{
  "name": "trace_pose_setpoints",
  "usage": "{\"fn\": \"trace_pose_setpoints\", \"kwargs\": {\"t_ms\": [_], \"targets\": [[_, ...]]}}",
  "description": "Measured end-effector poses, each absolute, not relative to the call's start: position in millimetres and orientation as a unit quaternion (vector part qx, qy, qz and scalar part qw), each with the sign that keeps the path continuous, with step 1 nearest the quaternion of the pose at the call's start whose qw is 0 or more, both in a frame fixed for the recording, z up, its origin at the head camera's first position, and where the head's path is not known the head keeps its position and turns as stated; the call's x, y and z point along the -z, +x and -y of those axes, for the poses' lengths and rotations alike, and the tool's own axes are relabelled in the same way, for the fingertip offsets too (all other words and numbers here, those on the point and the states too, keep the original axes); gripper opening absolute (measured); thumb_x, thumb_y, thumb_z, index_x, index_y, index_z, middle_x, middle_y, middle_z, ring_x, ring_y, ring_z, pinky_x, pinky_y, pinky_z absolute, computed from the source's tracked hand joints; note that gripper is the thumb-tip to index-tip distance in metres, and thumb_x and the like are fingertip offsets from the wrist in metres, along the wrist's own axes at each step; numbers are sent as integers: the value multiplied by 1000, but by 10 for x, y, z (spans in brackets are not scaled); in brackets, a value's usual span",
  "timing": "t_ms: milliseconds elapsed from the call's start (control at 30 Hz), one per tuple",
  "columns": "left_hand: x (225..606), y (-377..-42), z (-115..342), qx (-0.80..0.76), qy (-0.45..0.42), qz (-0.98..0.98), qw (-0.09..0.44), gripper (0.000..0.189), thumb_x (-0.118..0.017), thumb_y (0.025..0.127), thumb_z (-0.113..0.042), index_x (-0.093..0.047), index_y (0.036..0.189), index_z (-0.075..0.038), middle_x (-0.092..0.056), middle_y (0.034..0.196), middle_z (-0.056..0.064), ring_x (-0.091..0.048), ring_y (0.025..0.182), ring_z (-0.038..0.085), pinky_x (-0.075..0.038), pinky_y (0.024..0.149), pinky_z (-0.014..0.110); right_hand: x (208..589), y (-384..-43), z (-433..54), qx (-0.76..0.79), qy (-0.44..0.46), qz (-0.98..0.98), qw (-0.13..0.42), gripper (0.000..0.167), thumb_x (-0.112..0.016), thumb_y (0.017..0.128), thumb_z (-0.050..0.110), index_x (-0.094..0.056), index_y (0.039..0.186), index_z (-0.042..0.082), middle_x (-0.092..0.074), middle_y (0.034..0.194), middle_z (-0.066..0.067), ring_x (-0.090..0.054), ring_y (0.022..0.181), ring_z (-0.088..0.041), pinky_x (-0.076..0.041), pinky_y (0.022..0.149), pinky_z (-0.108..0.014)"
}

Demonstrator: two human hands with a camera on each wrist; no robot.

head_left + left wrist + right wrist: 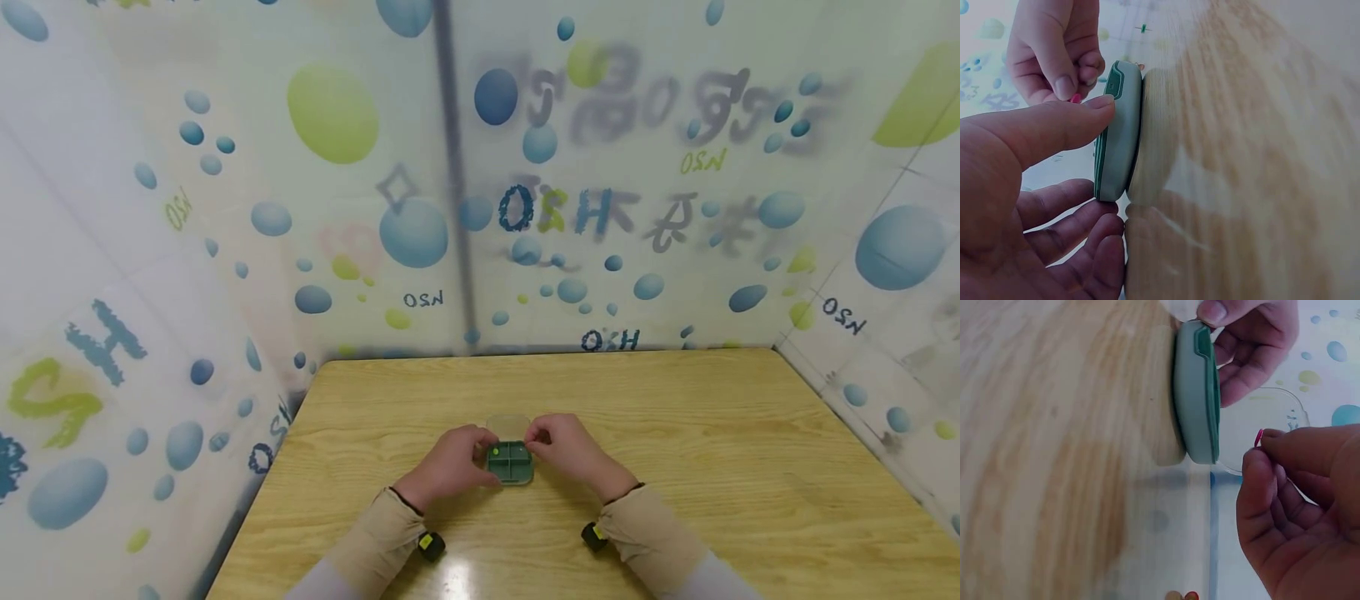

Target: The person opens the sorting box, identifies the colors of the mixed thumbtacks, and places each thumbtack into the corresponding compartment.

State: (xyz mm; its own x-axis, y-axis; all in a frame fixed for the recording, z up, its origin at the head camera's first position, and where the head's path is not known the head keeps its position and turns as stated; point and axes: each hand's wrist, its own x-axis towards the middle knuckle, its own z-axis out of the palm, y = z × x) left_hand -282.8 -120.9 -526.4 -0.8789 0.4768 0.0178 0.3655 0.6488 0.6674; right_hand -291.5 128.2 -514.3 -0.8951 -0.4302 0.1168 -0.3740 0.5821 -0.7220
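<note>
A small green pill box (516, 481) with several compartments lies on the table, its clear lid (507, 427) swung back on the far side. My left hand (450, 458) holds it from the left, thumb (1088, 115) on the near edge and fingers along the side. In the head view a tiny yellow-green piece (496, 451) shows in the far left compartment. At the box's far right corner is my right hand (570, 446). Between its thumb and forefinger it pinches a tiny pink-red piece (1259, 436), perhaps a pill, mostly covered by the fingertips.
The box stands on a wood-grain table (675, 417). A patterned curtain (600, 167) hangs behind the far edge and along both sides. At the bottom of the right wrist view, a small red round thing (1192, 595) sits beside a tan one.
</note>
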Motion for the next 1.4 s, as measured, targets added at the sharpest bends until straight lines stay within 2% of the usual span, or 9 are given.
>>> {"fn": "trace_pose_setpoints", "kwargs": {"t_ms": [600,900,1400], "targets": [[5229,-2817,1203,-346,237,-904,79,59,-97,77,-23,-73,128,-5,-71,114,4,-63,96,16,-55,83,33,5210,-2869,-1187,359,-218,-907,8,14,-74,97,3,-76,87,13,-71,83,4,-60,75,-7,-52,68,-25],[5239,-2820,1209,-347,237,-904,80,58,-97,76,-22,-74,127,-5,-71,116,5,-66,98,17,-56,84,34,5205,-2854,-1187,365,-215,-906,12,13,-75,97,4,-76,87,13,-70,83,4,-59,74,-5,-52,67,-24],[5230,-2815,1211,-351,237,-902,83,57,-96,78,-22,-73,128,-6,-69,107,2,-61,91,15,-53,80,32,5197,-2876,-1209,365,-209,-907,18,13,-75,97,3,-76,88,13,-70,84,4,-59,76,-7,-52,69,-25]]}}
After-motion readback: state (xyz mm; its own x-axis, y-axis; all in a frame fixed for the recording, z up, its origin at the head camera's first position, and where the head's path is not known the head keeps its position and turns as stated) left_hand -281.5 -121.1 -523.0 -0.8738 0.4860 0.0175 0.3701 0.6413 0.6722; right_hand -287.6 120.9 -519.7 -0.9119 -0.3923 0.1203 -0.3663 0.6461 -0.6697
